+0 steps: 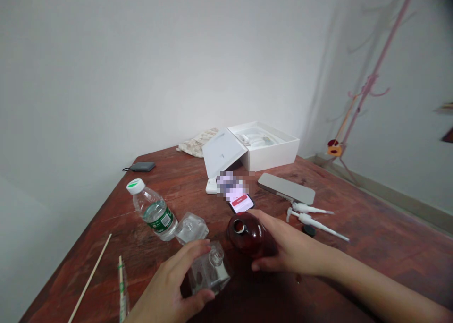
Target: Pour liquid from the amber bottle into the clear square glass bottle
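My left hand point(173, 285) is wrapped round a small clear glass bottle point(209, 269) with an open neck, near the table's front edge. My right hand point(288, 247) grips a dark brown round glass bottle point(246, 235), its open mouth facing up and left. The two bottles stand close together, a few centimetres apart. A second clear glass bottle point(191, 228) sits just behind the first, beside a plastic water bottle point(154, 212) with a white cap and green label.
Two white pump dispensers point(313, 216) and a small black cap point(308, 230) lie right of the brown bottle. A phone point(240, 201), a grey flat case point(286, 188), an open white box point(255, 148), a power bank point(142, 167) and wooden sticks point(90, 278) are on the brown table point(371, 238).
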Action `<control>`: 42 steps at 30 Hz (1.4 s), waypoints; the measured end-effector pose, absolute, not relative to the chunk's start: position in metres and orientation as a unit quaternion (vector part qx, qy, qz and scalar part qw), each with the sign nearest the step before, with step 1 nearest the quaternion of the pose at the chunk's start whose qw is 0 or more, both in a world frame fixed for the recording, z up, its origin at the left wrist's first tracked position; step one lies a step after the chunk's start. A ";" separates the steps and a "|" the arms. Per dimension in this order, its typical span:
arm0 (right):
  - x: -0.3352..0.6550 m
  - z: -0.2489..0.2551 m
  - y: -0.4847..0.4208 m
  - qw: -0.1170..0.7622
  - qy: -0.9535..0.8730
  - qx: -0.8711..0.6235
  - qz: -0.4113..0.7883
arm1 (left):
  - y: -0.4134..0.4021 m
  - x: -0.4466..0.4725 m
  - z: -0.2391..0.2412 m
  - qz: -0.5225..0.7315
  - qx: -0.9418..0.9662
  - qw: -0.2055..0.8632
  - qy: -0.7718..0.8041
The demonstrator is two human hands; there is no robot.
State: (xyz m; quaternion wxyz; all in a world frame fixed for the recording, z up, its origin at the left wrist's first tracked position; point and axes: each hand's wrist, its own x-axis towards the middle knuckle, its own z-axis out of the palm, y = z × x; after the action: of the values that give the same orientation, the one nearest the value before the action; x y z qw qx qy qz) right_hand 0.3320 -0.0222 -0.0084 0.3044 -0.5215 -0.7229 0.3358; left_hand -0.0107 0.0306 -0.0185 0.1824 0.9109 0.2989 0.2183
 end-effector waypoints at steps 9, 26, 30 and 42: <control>0.332 -0.006 -0.023 0.296 -0.721 -0.530 0.333 | 0.031 -0.011 -0.020 0.217 0.911 0.174 0.304; 0.331 -0.004 -0.023 0.288 -0.718 -0.536 0.338 | 0.032 -0.010 -0.019 0.201 0.915 0.178 0.300; 0.331 -0.005 -0.022 0.288 -0.719 -0.536 0.334 | 0.029 -0.010 -0.019 0.194 0.911 0.183 0.314; 0.332 -0.009 -0.023 0.297 -0.722 -0.534 0.324 | 0.031 -0.010 -0.016 0.178 0.909 0.204 0.317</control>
State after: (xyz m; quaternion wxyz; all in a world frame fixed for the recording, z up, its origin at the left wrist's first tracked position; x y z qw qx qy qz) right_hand 0.3322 -0.0229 -0.0087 0.2967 -0.5341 -0.7224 0.3239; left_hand -0.0102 0.0307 -0.0162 0.2042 0.9090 0.3170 0.1777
